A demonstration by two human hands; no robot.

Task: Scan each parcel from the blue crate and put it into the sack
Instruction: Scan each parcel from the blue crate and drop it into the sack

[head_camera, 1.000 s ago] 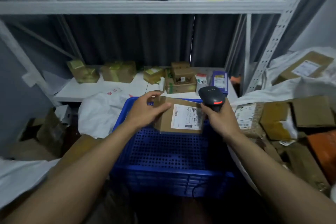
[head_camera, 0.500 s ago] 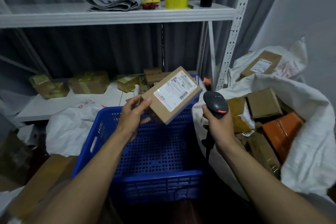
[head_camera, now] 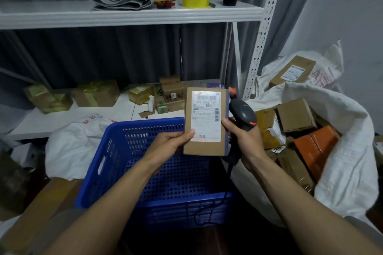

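Above the blue crate's (head_camera: 124, 130) far rim, the left hand (head_camera: 172, 143) pinches the parcel (head_camera: 205, 122) upright, label facing the person, probably to find the barcode. At the crate's right edge, the right hand (head_camera: 246, 141) grips the scanner (head_camera: 242, 115), its thumb steadying the parcel's side.

parcel (head_camera: 206, 122) label: big code line blurred, ends 'y72' | sticker (head_camera: 278, 148) in sack (head_camera: 350, 151): '22' | other print illegible
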